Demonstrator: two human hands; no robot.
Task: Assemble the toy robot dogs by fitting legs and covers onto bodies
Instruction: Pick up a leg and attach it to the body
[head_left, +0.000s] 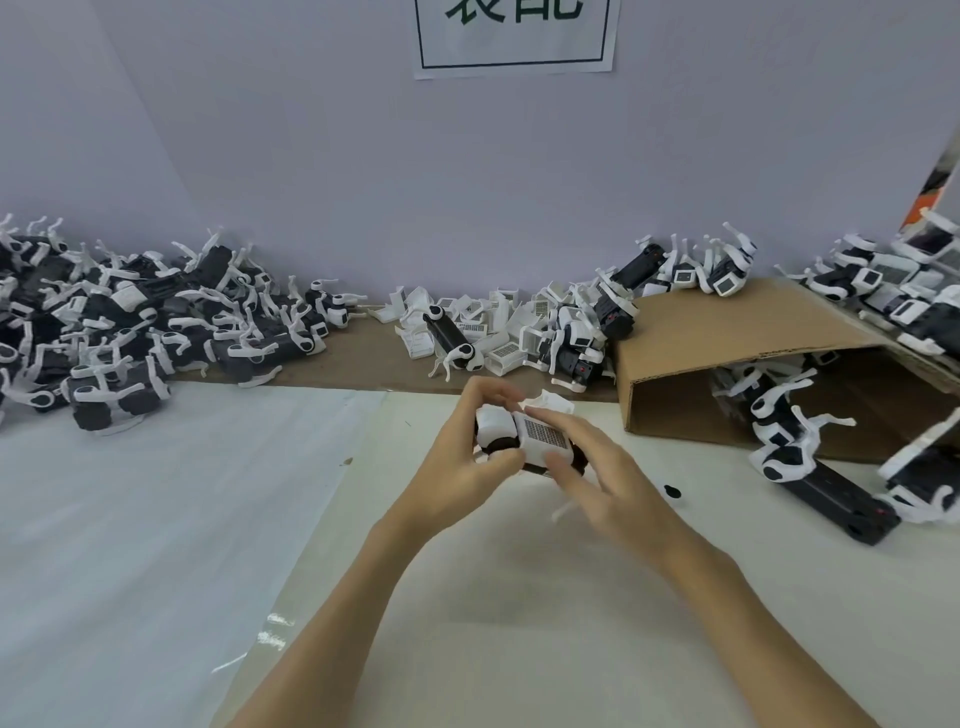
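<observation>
A toy robot dog (524, 434), black body with white head and a white grille cover on top, is held above the table's middle. My left hand (467, 457) grips its head end, fingers curled over the top and thumb beneath. My right hand (597, 467) lies across the cover with straight fingers pressing on it, thumb on the near side. A white leg pokes out below my right hand. Loose white covers (498, 317) are heaped at the back centre.
A big pile of black-and-white dog bodies (130, 322) fills the back left. An open cardboard box (737, 343) lies on its side at the right, with more dogs on and inside it. Another dog (815, 478) lies right of my hands, a small black part (672, 491) nearby.
</observation>
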